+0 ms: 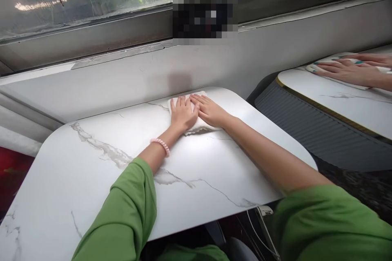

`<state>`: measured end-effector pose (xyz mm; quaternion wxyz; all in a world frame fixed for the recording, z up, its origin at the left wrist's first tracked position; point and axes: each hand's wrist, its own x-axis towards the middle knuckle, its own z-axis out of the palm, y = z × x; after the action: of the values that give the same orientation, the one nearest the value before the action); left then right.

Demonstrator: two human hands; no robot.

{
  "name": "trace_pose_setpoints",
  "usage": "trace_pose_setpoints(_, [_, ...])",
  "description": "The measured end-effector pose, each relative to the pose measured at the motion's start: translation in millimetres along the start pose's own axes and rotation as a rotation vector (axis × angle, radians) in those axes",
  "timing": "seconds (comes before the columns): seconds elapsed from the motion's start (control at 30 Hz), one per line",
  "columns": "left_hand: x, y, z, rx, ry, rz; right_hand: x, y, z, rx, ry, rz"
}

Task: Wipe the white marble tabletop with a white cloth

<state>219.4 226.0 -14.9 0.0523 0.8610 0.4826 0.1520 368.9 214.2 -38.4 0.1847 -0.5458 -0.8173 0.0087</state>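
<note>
A folded white cloth [202,125] lies on the marble-patterned white table [101,183], close to its far edge by the wall. My left hand [183,113] rests flat on the cloth with its fingers spread, a pink coiled band on the wrist. Beside it, my right hand [208,110] also lies flat on the cloth, fingers stretched out toward the upper left. The two hands touch or nearly touch at the thumb and fingertips. Part of the cloth is hidden under both palms.
At the right, another person's hands [352,71] press a white cloth on a second white table [346,98]. Between the tables is a dark ribbed surface [306,130]. A wall [128,85] with windows above borders the far side. Red material [14,175] shows at the left.
</note>
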Motion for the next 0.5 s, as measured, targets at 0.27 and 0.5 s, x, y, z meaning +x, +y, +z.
trace_pose_setpoints(0.27, [-89, 103, 5.7, -0.092, -0.097, 0.173, -151, -7, -38, 0.025, 0.044, 0.023])
trace_pose_setpoints(0.5, [-127, 158, 5.1, -0.157, -0.186, 0.316, -244, 0, -58, 0.026, 0.066, 0.115])
